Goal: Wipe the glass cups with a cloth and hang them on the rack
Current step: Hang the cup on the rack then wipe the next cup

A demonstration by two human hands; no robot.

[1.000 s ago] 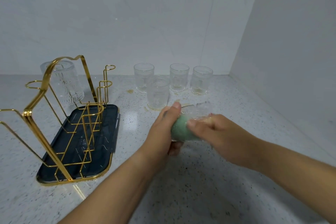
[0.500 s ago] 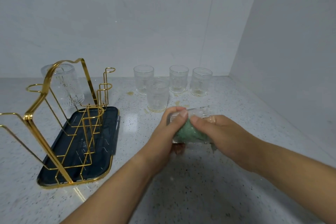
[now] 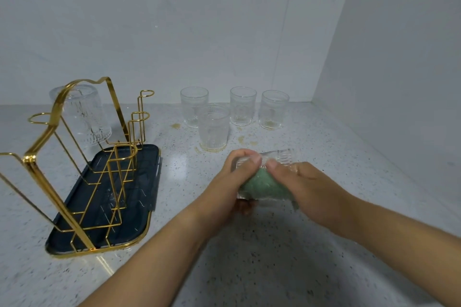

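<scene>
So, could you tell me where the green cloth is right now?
In the head view, right of centre: the green cloth sits inside the glass cup held between left hand and right hand.

Looks like a home kitchen counter. Speckled stone-look worktop [image 3: 249, 269] under my left hand [image 3: 222, 189] and right hand [image 3: 309, 189], running back into a plain white wall corner [image 3: 314, 57] beyond the right one. Left of my left hand: gold wire cup rack [image 3: 50, 182] on a dark drip tray [image 3: 142, 207], with one upturned glass [image 3: 79, 112] at its far end. Just beyond both hands: four ribbed drinking glasses [image 3: 214, 127] standing on the worktop, with brownish spill marks [image 3: 175, 126] among them
</scene>
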